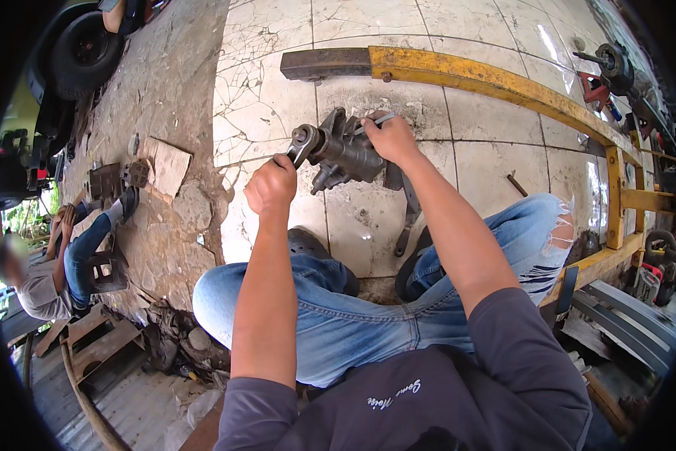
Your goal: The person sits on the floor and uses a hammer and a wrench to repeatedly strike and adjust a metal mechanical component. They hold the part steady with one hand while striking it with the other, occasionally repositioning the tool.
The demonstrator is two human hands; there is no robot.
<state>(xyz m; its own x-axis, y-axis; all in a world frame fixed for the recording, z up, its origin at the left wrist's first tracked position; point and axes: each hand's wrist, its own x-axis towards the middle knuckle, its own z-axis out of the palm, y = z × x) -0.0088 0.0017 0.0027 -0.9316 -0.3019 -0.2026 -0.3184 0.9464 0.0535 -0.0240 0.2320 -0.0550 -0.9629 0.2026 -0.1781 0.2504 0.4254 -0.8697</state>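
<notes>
A grimy cast metal assembly [353,156] with several protruding fittings lies on the tiles in front of me. My left hand [272,183] is closed round the handle of a dark wrench [302,150], whose ring end sits over the nut at the assembly's left end. My right hand [387,141] grips a thin silver tool [383,120] at the top right of the assembly; its working end is hidden. A long dark metal arm [410,214] hangs from the assembly toward my shoes.
A yellow steel frame [473,80] spans the back and right. A seated person [41,282] is at left, near cardboard [165,165] and a vehicle tyre [82,49]. Dark machinery [616,68] stands upper right; a short rusty bar [516,183] lies on the tiles [488,158].
</notes>
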